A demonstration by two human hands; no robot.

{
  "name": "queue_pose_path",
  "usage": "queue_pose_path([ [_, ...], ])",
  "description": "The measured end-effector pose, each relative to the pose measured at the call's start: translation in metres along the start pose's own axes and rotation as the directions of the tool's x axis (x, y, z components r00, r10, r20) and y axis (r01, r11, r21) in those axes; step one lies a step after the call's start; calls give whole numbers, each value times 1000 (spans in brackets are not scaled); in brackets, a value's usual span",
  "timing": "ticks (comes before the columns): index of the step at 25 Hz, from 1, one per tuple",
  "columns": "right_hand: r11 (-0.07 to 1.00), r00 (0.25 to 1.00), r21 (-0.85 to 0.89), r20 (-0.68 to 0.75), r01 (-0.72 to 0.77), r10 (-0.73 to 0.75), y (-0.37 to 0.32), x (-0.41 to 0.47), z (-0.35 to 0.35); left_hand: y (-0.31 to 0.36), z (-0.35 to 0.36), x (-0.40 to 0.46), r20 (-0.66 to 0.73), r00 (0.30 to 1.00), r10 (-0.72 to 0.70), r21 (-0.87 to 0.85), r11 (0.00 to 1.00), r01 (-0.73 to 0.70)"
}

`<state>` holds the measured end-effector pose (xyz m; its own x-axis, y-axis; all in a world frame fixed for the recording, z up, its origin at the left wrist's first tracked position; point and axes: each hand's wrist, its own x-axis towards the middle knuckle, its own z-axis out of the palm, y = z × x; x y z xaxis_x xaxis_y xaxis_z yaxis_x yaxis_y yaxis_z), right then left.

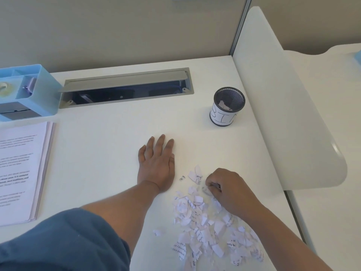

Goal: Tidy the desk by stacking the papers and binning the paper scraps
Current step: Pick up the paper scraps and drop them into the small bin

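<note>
A heap of torn printed paper scraps [207,229] covers the white desk [109,124] at the front right. My right hand [227,187] sits at the heap's far edge, fingers curled and pinching a few scraps. My left hand [157,165] lies flat on the desk just left of the heap, fingers straight. A black mesh cup labelled BIN [227,106] stands beyond the heap at the right, with some scraps inside. A stack of printed papers [21,173] lies at the left edge.
A light blue desk organiser [41,90] stands at the back left. A grey cable hatch [127,87] is open along the back of the desk. A white divider panel [283,106] borders the desk's right side.
</note>
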<state>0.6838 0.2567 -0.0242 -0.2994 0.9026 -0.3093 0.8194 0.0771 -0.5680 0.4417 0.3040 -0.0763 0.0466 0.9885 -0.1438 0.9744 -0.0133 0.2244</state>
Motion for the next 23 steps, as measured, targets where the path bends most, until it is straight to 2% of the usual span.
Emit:
queue_pose_path([
  [3,988,994,134,-71,-72,82,2,2,-4,0,-1,-1,-8,1000,4,3,1000,-4],
  [6,917,974,372,-109,-145,198,2,10,-16,0,-1,-1,-4,1000,1,-5,1000,-1],
  [8,867,963,479,-138,-139,231,1,19,-32,1,0,-1,1,1000,4,-10,1000,-4],
  [11,840,950,538,-219,-71,220,-7,39,-64,0,-1,-1,2,1000,4,-16,1000,-4],
  [14,872,899,489,-384,6,209,-13,64,-98,0,-2,-2,7,1000,5,-23,1000,-5],
  [17,942,818,332,-555,48,154,-16,91,-127,0,-1,-1,5,1000,6,-21,1000,-6],
  [20,979,788,202,-606,19,109,-15,116,-140,0,-1,0,9,1000,6,-18,1000,-6],
  [23,995,810,91,-581,-35,82,-11,131,-141,0,-1,-1,10,1000,5,-19,1000,-5],
])
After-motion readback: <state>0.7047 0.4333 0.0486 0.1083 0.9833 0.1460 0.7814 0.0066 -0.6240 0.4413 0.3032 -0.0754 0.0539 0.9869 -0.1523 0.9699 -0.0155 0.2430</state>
